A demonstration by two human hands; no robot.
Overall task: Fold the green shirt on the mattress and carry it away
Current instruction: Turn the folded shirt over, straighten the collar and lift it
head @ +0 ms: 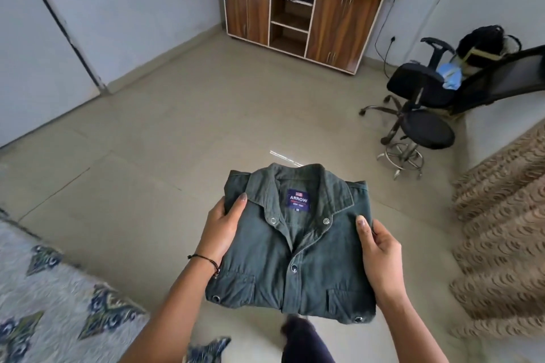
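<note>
While the folded green shirt [292, 247] is held flat in the air above the tiled floor [177, 132], both hands grip its sides. The left hand [219, 231] clasps the shirt's left edge, its thumb pressed on top near the collar and the other fingers tucked underneath, out of sight. A dark cord bracelet [206, 261] circles that wrist. The right hand [380, 256] holds the right edge the same way, thumb on top and fingers curled under the fabric. The shirt lies collar-away from the person, its front facing up, with a blue label [298, 200] showing inside the neck and metal snaps down the middle. The mattress [44, 289], covered in a pale patterned sheet, sits at the lower left, apart from the shirt. Across the room a wooden cabinet [300, 12] stands against the wall, and a black office chair [424, 88] is at the right, beside a brown patterned cloth [501, 230].
</note>
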